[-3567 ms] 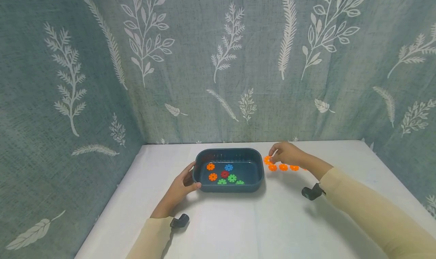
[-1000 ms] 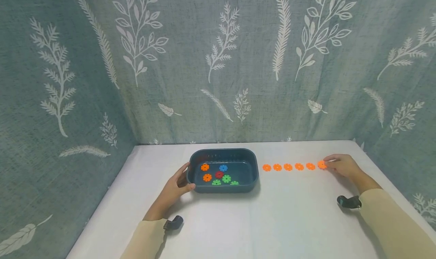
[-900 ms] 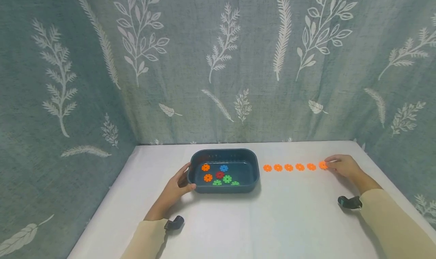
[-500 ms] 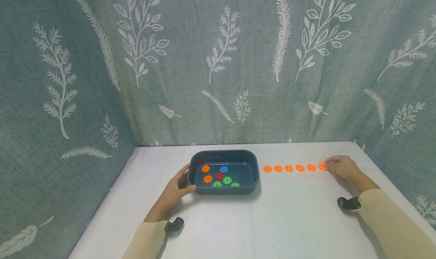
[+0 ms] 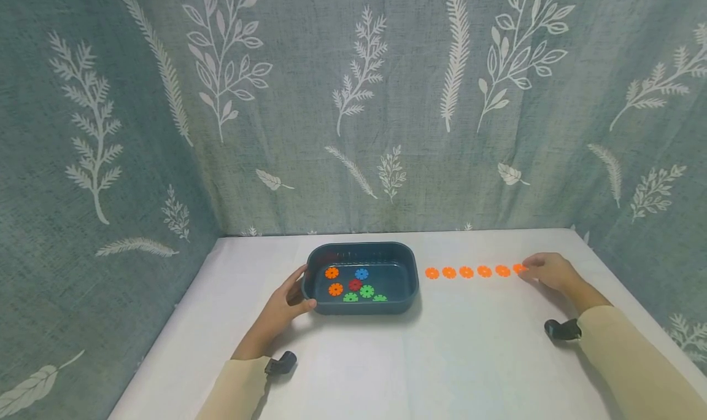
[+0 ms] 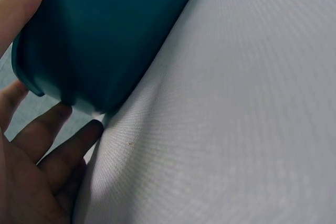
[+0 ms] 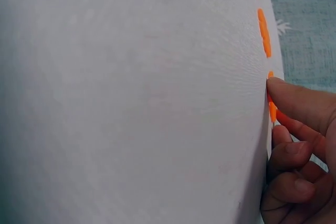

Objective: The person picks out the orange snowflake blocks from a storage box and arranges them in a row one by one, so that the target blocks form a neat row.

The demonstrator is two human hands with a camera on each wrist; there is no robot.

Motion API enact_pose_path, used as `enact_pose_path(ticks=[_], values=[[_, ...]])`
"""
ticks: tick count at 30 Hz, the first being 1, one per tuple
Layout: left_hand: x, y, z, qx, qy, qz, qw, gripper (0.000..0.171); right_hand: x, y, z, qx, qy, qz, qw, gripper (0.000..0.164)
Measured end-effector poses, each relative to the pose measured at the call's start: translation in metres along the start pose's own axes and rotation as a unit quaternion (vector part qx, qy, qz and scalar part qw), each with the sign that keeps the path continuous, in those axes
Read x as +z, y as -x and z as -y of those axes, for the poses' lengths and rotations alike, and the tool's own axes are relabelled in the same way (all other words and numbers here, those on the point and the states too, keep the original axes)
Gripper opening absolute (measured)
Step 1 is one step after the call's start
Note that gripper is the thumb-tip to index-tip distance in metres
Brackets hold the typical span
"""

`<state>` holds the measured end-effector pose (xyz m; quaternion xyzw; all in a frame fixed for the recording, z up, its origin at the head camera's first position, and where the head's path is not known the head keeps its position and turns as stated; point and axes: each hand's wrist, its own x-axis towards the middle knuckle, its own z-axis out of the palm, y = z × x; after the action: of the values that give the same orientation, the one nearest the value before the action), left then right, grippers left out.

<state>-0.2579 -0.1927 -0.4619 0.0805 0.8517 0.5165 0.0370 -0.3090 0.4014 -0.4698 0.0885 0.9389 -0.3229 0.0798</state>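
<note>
So the orange disc at the far right end (image 5: 518, 268) lies at table level, last in a row of six, and it's the one I've got. My right hand (image 5: 549, 271) comes at it from the right, pinching its edge between thumb and index finger, hardly any gap beyond the disc itself. From the right wrist view my thumb lies along the near side with its tip on the orange, the index reaches in behind, and my other fingers are curled loosely underneath, low to the cloth. That forearm slants up from the lower right, in a cream sleeve (image 5: 635, 349) with a black wrist camera (image 5: 562, 330).

The other five orange discs (image 5: 466, 272) run left from there, spaced apart, towards a dark teal tray (image 5: 361, 308).

My left hand (image 5: 280, 306) holds the tray's left end: thumb at the front corner, fingers spread round the end wall, so a wide grip. Inside are two orange pieces (image 5: 336, 289), a blue one (image 5: 361, 274), a red one (image 5: 355, 284) and three green ones (image 5: 367, 291).

White cloth (image 5: 469, 365) underneath, leafy grey-green curtain (image 5: 309, 101) behind.
</note>
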Motion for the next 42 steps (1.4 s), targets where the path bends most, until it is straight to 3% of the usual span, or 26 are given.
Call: enact_pose_path(ticks=[5,10,17,25,28,36,40,42], values=[[0.002,-0.012,0.022,-0.002,0.007,-0.003,1.0000,0.087,0.000,0.001,0.000,-0.002,0.003,-0.003,1.000,0.059],[-0.002,-0.016,0.030,0.015,0.001,-0.010,0.9998,0.088,0.003,0.001,0.004,-0.006,-0.004,-0.007,1.000,0.057],[-0.003,-0.016,0.027,0.010,-0.003,-0.005,0.9999,0.087,0.004,-0.001,0.005,0.001,0.003,-0.007,1.000,0.052],[-0.005,-0.001,-0.005,0.009,-0.008,0.007,0.9999,0.085,0.002,0.000,0.003,0.003,0.000,-0.007,1.000,0.052],[-0.004,-0.004,0.000,0.007,-0.004,0.007,0.9999,0.086,0.001,0.000,0.003,0.002,0.000,-0.006,1.000,0.052],[0.001,-0.018,0.032,0.007,0.007,-0.006,0.9999,0.088,0.000,-0.002,0.002,0.008,0.002,0.002,1.000,0.054],[0.002,-0.016,0.033,0.013,0.009,-0.008,0.9998,0.088,-0.006,-0.004,0.004,0.000,-0.002,0.011,1.000,0.053],[0.000,-0.010,0.021,0.009,0.009,-0.002,0.9999,0.087,-0.011,-0.005,0.009,-0.005,-0.005,0.013,1.000,0.052]])
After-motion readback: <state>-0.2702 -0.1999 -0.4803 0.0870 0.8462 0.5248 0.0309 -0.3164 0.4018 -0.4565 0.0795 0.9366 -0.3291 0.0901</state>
